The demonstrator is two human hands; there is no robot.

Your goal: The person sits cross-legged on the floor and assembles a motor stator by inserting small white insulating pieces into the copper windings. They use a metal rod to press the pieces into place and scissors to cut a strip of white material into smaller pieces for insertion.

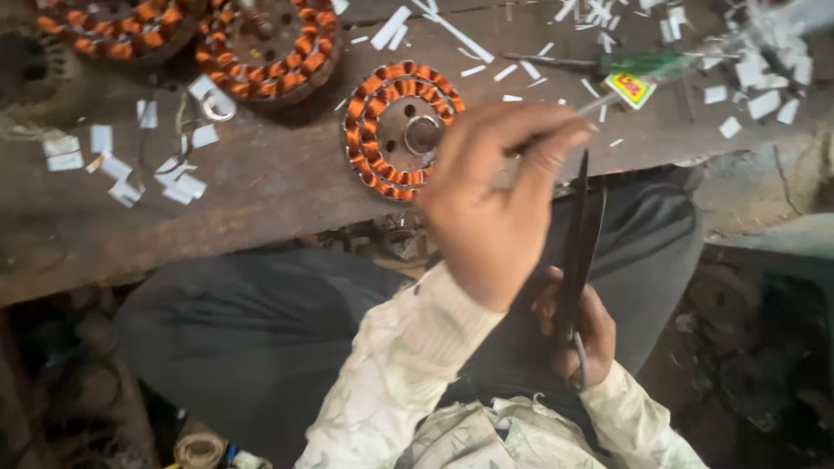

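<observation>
Sleeves: pale patterned cloth at 6 o'clock, nearest the lens, over dark trousers.
Right grip (584, 326): clenched on the handles of the scissors (580, 234), low at 5 o'clock.
Scissors: dark, long, thin blades pointing up toward 12, tips just below the left fingertips.
Left grip (495, 204): raised at centre, fingers pinched at 2 o'clock on something thin and pale; too blurred to tell what.
Nearest stator (401, 130): round, copper-orange coils about a grey hub with a centre hole, flat on the bench (261, 182), just beside the left knuckles at 10 o'clock, partly hidden by them.
Label: small yellow-and-red packet (631, 89) at 1 o'clock, square, tilted.
Screwdriver (625, 62): green handle, lying crosswise near the packet.
Other stators (265, 48): two more at 11 o'clock, cut by the top edge.
Scraps (130, 165): white paper strips scattered at 9 and 1 o'clock.
</observation>
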